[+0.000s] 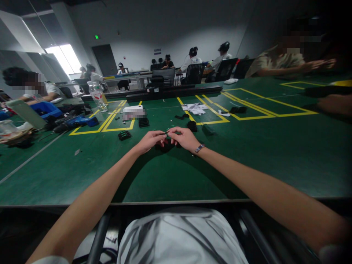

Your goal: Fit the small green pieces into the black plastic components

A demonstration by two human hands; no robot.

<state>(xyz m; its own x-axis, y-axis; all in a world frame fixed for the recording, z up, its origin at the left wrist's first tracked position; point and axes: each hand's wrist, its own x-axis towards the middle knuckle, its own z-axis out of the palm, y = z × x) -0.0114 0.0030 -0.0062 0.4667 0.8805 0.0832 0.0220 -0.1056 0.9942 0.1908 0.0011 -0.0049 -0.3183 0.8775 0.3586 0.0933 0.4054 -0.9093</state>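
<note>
My left hand (pixel 149 142) and my right hand (pixel 184 139) meet above the green table, fingertips pinched together on a small, thin dark piece (pixel 166 133). Its kind is too small to make out, and the fingers hide most of it. Just beyond the fingers lie tiny green bits (pixel 157 129). A black slotted holder (pixel 124 135) with green parts in it rests left of my left hand. Farther back sits a black ribbed block (pixel 143 122). Close behind my right hand stands another black block (pixel 191 126), with a dark green piece (pixel 208 129) beside it.
Yellow tape (pixel 239 118) marks rectangles on the green table (pixel 176 176). Crumpled white paper (pixel 194 108), a white box (pixel 133 111) and plastic bottles (pixel 98 96) stand farther back. A blue power drill (pixel 79 121) lies left. Co-workers sit at both sides; one hand (pixel 337 106) shows right.
</note>
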